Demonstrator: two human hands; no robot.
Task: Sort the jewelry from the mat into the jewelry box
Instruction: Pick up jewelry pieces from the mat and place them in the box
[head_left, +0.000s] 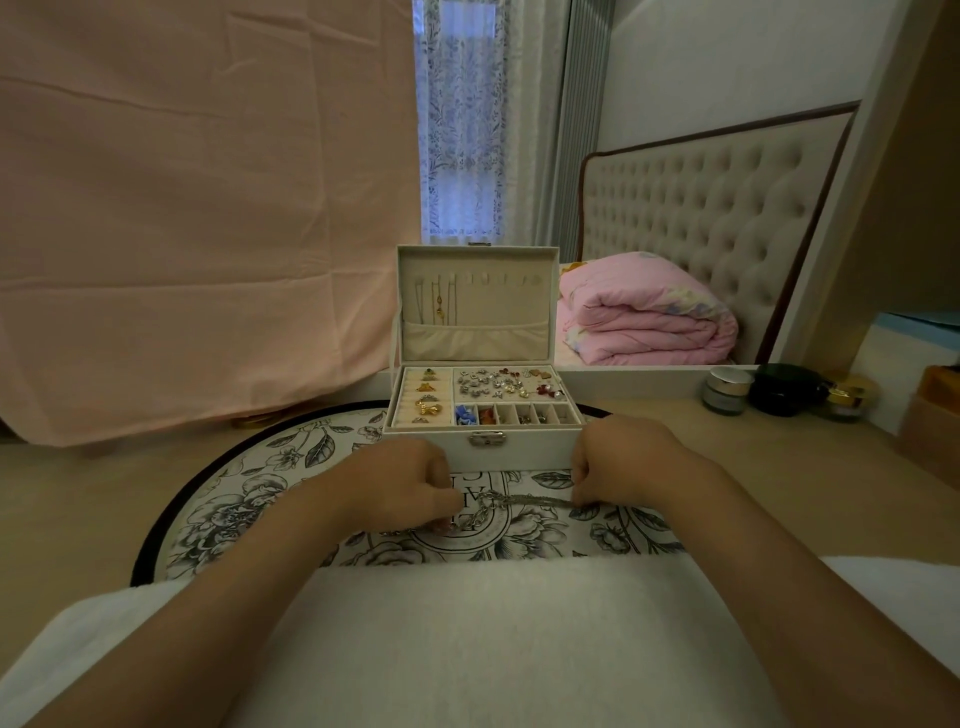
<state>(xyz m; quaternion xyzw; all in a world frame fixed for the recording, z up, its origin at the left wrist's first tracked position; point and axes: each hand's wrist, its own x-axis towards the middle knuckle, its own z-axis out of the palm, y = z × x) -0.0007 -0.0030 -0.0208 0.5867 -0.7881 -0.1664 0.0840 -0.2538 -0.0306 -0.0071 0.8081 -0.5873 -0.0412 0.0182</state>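
Both hands are down on the floral mat (249, 483), knuckles up, forearms reaching in from either side. The left hand (400, 483) has its fingers curled tight, pinching one end of a silver chain (519, 502). The right hand (623, 462) is balled up too, nipping the other end, so the chain stretches low across the mat between them. Just behind the knuckles sits the jewelry box (530, 452), lid up, with rings in the left rolls, earrings in the upper right tray and necklaces hanging inside the lid. A white cloth (467, 623) covers the lap in front. Off right on the tabletop stand a small jar (727, 391) and a black compact (784, 388), with a folded pink quilt (644, 317) beyond.
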